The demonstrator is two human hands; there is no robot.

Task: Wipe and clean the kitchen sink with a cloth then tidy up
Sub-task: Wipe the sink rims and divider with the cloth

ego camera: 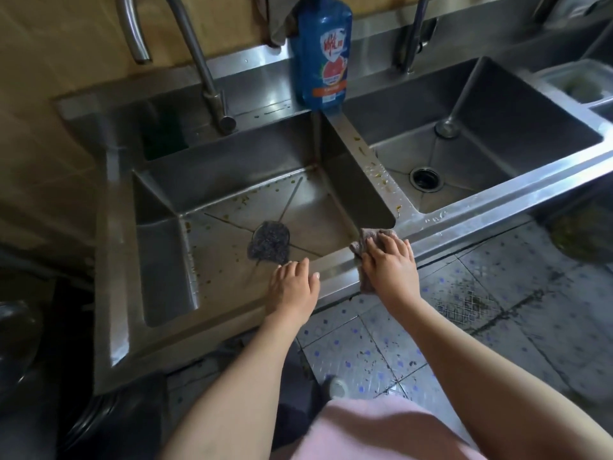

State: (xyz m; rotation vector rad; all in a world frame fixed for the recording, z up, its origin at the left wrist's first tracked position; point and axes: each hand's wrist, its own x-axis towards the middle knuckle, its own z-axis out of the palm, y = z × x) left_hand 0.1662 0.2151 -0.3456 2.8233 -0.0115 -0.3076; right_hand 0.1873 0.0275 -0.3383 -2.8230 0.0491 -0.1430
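Two bare hands meet the front rim [464,224] of a double steel sink at centre frame. The left hand [293,287] rests on the rim, grip open, fingers relaxed, holding nothing. The right hand [389,265] lies flat on the grey cloth [368,237], grip open, pressing it onto the rim below the divider. Beyond, a dark scourer [269,242] lies in the speckled left basin [232,200]. The right basin [481,154] shows its drain [426,178]. At upper centre, a blue detergent bottle [323,51] stands on the back ledge.
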